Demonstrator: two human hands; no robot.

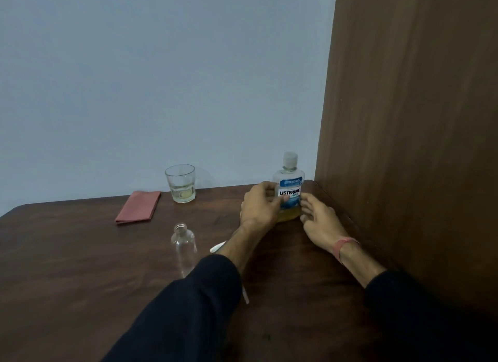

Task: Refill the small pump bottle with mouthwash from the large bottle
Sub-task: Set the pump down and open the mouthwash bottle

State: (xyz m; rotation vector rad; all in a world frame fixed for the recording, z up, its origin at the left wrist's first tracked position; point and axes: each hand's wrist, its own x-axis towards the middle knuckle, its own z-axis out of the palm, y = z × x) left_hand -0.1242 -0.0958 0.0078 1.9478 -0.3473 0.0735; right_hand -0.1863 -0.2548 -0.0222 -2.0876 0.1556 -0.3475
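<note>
The large mouthwash bottle (pixel 290 189) stands upright near the table's back right corner, with its cap on and a little yellowish liquid at the bottom. My left hand (pixel 260 206) grips its left side, thumb across the label. My right hand (pixel 320 223) lies beside it on the right, its straight fingertips touching the lower part of the bottle. The small clear bottle (pixel 183 247) stands upright and uncapped left of my left forearm and looks empty. A white pump part (pixel 217 247) lies on the table, mostly hidden under that forearm.
A glass (pixel 181 183) holding a little pale liquid stands at the back of the dark wooden table (pixel 80 267). A folded reddish cloth (pixel 138 206) lies to its left. A brown wooden panel (pixel 404 146) rises right next to the table's right side.
</note>
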